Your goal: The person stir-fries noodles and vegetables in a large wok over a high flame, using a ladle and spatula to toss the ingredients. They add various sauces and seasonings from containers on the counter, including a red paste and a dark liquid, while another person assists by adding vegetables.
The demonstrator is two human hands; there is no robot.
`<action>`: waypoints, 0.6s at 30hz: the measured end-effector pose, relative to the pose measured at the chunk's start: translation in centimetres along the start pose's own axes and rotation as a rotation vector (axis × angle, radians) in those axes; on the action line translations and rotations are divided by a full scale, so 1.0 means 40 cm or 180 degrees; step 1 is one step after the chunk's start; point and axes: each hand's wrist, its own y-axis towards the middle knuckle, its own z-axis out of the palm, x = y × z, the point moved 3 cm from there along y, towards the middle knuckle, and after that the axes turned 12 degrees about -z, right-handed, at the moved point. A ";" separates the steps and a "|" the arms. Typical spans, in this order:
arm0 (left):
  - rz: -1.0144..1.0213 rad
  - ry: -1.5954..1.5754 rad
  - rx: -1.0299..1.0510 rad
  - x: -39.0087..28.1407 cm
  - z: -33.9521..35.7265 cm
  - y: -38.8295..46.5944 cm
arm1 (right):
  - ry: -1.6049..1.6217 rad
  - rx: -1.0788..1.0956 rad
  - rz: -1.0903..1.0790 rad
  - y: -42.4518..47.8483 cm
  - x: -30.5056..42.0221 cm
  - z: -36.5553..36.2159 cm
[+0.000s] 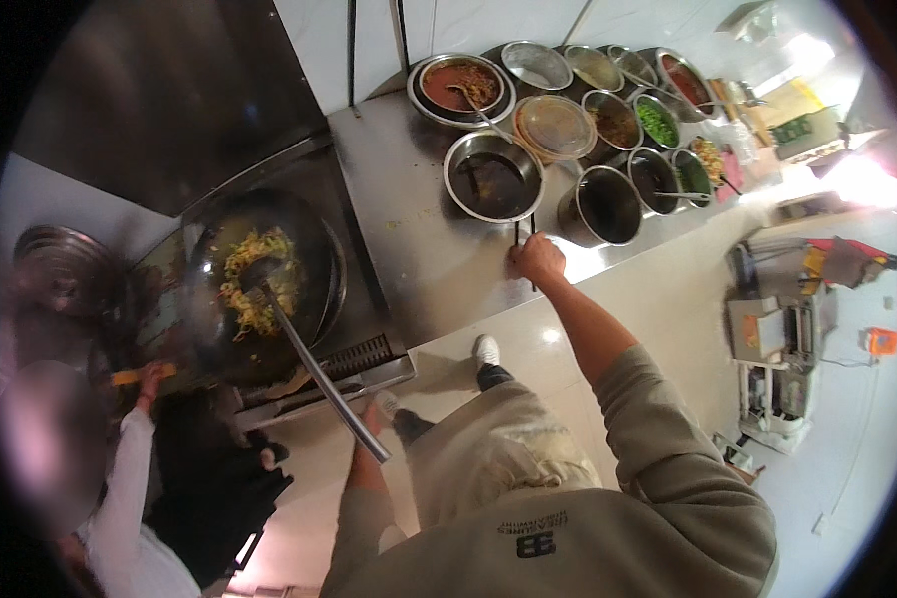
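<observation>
My right hand (pixel 541 259) is closed around a pair of thin dark sticks (pixel 533 224) that look like chopsticks, over the steel counter's front edge. Just beyond it stands a steel bowl (pixel 457 190) of dark liquid, which the sticks' far ends reach. To the left, a dark wok (pixel 217 351) sits on the stove with shredded vegetables (pixel 258 245) in it. A long-handled wok ladle or spatula (pixel 314 368) rests in the food, its handle slanting out towards me. My left hand (pixel 374 420) is low beside that handle, partly hidden by it; its fingers are not clear.
Several steel bowls and pots (pixel 602 205) of sauces and chopped ingredients crowd the counter (pixel 448 291), among them a lidded tub (pixel 557 127). At the left, another person's hand (pixel 149 383) is at a yellow object (pixel 128 375) near the wok. Equipment (pixel 774 329) stands along the right wall.
</observation>
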 end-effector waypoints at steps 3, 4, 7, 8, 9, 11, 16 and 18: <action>-0.0143 0.0033 0.0231 0.087 0.077 -0.144 | -0.0045 -0.0276 -0.0372 0.062 -0.081 0.070; 0.0364 0.0606 0.0137 0.037 0.152 -0.306 | 0.0356 -0.0026 -0.0223 0.065 -0.103 0.066; 0.0981 0.0314 0.1280 0.022 0.338 -0.460 | 0.1540 0.0768 0.0098 0.009 -0.098 0.060; 0.1112 0.0320 0.1582 -0.049 0.408 -0.561 | 0.1919 0.0988 0.0197 -0.032 -0.081 0.055; 0.0861 -0.0105 0.1615 -0.127 0.479 -0.684 | 0.2304 0.1200 0.0324 -0.079 -0.073 0.060; 0.0403 -0.0578 0.1882 -0.281 0.559 -0.886 | 0.3596 0.1073 -0.0153 -0.180 -0.055 0.084; 0.0889 -0.0835 0.1571 -0.378 0.600 -0.914 | 0.4210 0.1858 0.0201 -0.312 0.050 0.042; 0.0966 -0.0752 0.1320 -0.390 0.589 -0.882 | 0.4340 0.2156 0.0183 -0.316 0.064 0.054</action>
